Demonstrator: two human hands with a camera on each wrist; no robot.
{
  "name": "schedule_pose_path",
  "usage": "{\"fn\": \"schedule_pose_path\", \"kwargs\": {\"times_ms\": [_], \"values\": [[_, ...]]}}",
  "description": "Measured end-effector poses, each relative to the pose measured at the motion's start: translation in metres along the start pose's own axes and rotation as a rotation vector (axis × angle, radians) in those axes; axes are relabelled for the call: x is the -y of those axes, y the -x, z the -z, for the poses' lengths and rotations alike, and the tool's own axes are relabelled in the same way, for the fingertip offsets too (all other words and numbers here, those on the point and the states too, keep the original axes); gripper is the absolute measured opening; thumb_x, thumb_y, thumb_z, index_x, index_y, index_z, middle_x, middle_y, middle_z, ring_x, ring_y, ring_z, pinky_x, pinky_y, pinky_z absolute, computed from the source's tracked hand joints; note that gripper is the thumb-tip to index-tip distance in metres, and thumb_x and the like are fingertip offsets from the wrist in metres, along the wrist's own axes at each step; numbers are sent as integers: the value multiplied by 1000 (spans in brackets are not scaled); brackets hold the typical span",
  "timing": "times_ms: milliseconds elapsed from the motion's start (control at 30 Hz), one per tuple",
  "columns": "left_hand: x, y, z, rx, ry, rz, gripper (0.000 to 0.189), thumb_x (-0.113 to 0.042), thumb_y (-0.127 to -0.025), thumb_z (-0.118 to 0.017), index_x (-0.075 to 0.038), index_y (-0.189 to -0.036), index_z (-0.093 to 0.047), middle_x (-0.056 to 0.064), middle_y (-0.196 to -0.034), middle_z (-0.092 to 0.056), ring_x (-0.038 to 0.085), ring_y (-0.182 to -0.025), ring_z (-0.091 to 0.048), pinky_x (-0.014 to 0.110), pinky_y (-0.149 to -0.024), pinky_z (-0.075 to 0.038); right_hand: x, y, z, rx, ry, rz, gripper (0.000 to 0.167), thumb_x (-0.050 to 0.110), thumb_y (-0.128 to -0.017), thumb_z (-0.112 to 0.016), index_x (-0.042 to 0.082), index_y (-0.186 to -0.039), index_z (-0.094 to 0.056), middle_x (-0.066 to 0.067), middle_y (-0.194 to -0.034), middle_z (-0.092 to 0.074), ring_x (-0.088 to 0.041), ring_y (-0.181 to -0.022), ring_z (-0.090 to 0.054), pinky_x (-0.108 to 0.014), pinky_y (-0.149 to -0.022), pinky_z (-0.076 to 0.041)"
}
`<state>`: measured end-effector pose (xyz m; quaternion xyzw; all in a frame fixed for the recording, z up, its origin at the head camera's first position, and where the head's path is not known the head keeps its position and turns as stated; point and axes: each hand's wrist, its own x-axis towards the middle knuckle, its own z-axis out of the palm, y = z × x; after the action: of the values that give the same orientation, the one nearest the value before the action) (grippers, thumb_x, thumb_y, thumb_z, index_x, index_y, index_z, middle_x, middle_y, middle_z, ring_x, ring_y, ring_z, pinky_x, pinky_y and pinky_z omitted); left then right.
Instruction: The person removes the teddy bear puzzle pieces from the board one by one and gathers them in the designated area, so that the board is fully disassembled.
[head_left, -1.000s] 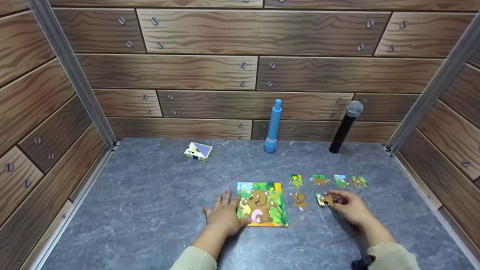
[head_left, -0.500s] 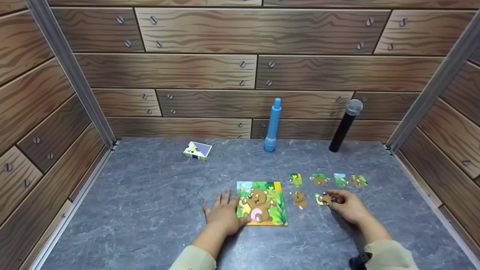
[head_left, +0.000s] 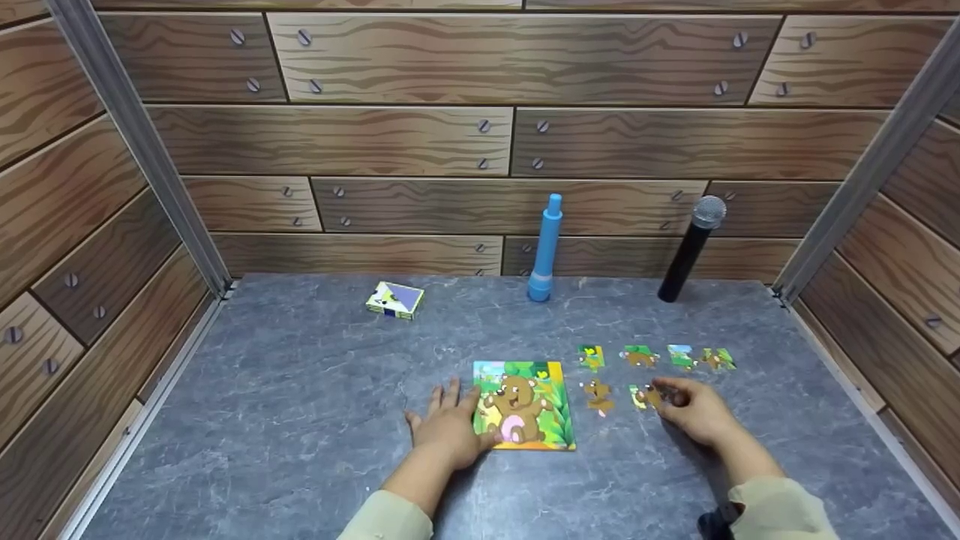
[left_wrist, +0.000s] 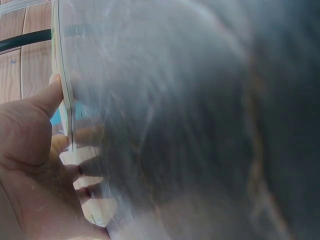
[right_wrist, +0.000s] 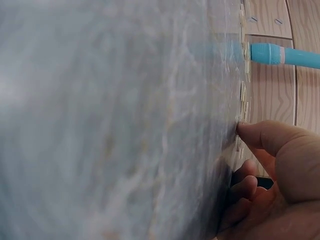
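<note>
My left hand [head_left: 448,433] lies flat with fingers spread at the left edge of a square bear picture puzzle [head_left: 556,409], its thumb over the lower left part. In the left wrist view, the thumb [left_wrist: 47,97] is against the puzzle's thin edge. To the right, my right hand [head_left: 699,411] pinches a brown puzzle piece [head_left: 651,397] low at the table, its thumb and forefinger at the piece's right side. The fingertips partly hide that piece. Seen from the right wrist, the thumb [right_wrist: 267,134] reaches down to the tabletop and the other fingers are curled.
Several loose puzzle pieces lie right of the puzzle, among them a brown one [head_left: 598,397], a green-and-yellow one [head_left: 592,357] and a green-and-brown one [head_left: 640,356]. Behind stand a blue tube [head_left: 546,255] and a black microphone [head_left: 688,251]. A small box [head_left: 395,300] lies at the back left.
The piece at my right fingertips has shifted very slightly to the left. My left hand stays in place, and the whole view has drifted slightly upward.
</note>
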<state>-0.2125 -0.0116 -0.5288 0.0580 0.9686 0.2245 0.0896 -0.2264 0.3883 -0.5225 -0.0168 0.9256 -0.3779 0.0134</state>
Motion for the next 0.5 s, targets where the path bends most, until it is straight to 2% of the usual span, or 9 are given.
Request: {"fn": "schedule_pose_path", "kwargs": {"times_ms": [167, 367, 500], "values": [[-2, 2, 4, 18, -9, 6, 84, -59, -92, -75, -20, -162, -48, 15, -174, -26, 44, -160, -16, 85, -114, -8, 0, 0, 1, 1, 3, 10, 55, 0, -91, -73, -13, -142, -57, -8, -95, -63, -21, -89, -53, -34, -78, -45], [-6, 5, 9, 41, -18, 13, 86, -61, -92, -74, -22, -163, -46, 14, -174, -24, 43, -160, -15, 85, -114, -9, 1, 2, 1, -9, 11, 6, 57, 0, -89, -75, -12, -142, -58, -10, -97, -64, -22, -92, -56, -34, -78, -46], [-6, 5, 10, 50, -12, 21, 86, -63, -92, -73, -22, -163, -46, 13, -175, -23, 42, -161, -15, 85, -114, -9, 2, 3, 1, -7, 3, -21, 59, 2, -89, -77, -12, -143, -57, -8, -92, -58, -20, -85, -54, -32, -74, -46]]}}
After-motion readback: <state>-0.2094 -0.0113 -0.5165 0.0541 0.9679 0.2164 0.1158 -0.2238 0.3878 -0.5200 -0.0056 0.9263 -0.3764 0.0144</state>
